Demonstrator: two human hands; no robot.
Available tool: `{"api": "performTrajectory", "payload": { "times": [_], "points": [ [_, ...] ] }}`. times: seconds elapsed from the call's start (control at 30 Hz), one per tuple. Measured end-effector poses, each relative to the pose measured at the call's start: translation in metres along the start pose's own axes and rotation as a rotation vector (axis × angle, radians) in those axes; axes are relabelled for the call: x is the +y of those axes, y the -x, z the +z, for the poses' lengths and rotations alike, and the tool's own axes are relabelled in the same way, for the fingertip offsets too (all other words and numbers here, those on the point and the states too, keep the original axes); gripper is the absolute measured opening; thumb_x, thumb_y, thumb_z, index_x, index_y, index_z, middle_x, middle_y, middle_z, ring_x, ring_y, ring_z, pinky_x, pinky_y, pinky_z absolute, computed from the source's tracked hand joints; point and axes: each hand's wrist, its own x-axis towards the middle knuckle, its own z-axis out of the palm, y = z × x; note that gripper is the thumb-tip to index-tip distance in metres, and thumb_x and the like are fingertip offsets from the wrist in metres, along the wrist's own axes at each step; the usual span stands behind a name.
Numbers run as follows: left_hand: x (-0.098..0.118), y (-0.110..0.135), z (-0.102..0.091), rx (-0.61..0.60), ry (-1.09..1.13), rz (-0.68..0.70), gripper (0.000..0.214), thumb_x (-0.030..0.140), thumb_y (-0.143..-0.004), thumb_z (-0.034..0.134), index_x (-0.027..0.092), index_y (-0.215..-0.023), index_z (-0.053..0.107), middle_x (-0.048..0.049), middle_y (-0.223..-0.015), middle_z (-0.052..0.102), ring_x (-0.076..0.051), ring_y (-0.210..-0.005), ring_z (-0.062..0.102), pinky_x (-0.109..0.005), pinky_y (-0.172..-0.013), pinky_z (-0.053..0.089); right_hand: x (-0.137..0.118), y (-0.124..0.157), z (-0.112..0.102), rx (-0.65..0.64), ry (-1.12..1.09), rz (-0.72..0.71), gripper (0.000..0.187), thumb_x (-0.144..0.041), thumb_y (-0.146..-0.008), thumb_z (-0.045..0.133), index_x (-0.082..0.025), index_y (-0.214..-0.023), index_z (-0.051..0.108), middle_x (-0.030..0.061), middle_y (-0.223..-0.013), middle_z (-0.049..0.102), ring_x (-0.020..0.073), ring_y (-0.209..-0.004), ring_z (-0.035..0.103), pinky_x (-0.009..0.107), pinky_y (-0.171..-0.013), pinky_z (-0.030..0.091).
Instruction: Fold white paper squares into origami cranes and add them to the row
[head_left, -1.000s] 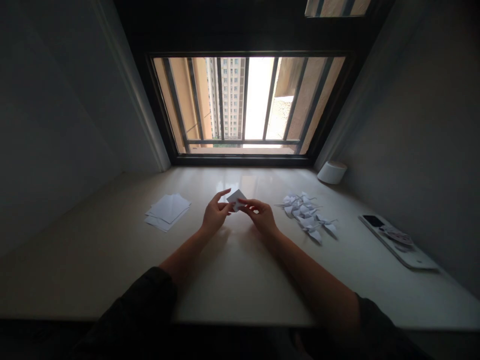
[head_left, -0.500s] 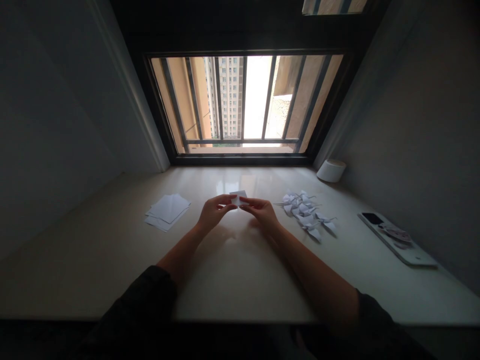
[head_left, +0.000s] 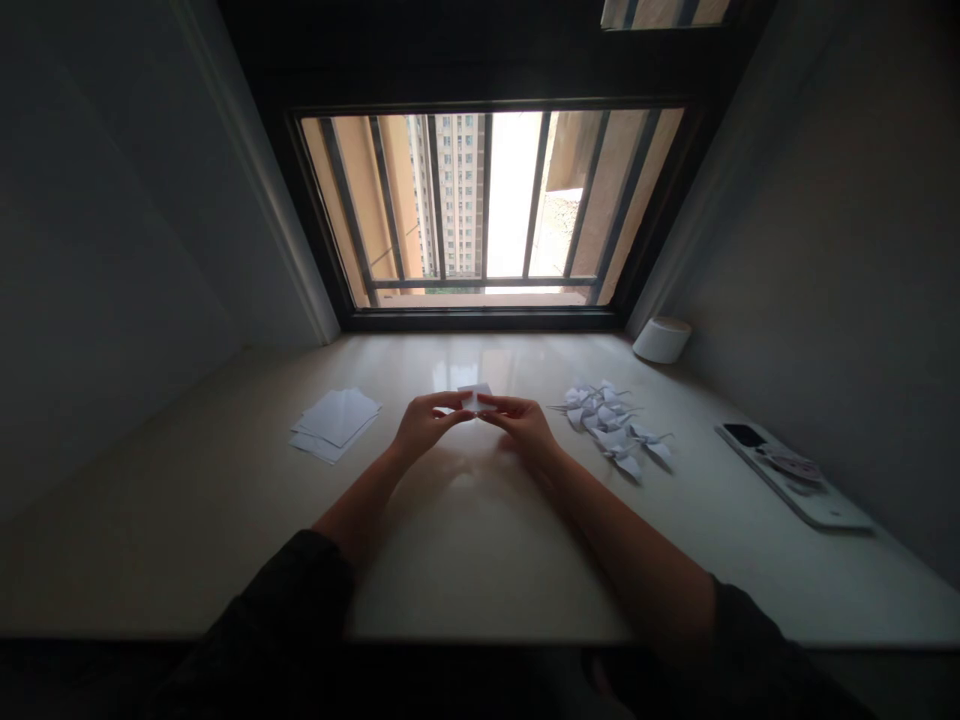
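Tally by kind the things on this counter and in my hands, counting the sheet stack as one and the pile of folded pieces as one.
Held paper, between left hand and right hand: 1
Sheet stack: 1
Pile of folded pieces, too overlapped to count singly: 1
Phone: 1
White rounded object: 1
Total: 5

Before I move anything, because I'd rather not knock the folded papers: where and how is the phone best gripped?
The phone is probably best pinched across its two long edges, coming from the near side and above: it lies flat, with the wall near its right side. The folded papers sit apart to its left.
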Motion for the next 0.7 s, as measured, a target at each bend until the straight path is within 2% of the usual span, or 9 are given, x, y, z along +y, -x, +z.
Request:
{"api": "performTrajectory", "payload": {
  "times": [0.33,0.7],
  "points": [
    [-0.0017,0.0005,0.0003,-0.038,0.073,-0.030,0.046,0.041,-0.066,0.072,0.018,-0.106,0.068,-0.0101,-0.098,0.071,-0.025,-0.093,0.065,-0.034,-0.077,0.051,0.0034,-0.0021,-0.0012,0.016,0.069,-0.017,0.048,-0.038,-0.054,0.080,-0.020,-0.098,0.071,0.0070,-0.086,0.073,0.0255,-0.080,0.068,0.038,-0.078,0.052],
    [-0.0003,0.0011,0.0010,-0.029,0.055,-0.020,0.045,0.041,-0.066,0.072,0.020,-0.105,0.068,-0.0094,-0.095,0.071,-0.024,-0.091,0.065,-0.033,-0.074,0.052,0.0094,-0.0046,-0.0029,0.033,0.108,-0.019,0.050,-0.040,-0.053,0.080,-0.021,-0.098,0.071,0.0075,-0.089,0.073,0.0260,-0.080,0.067,0.039,-0.077,0.051]
  ]
}}
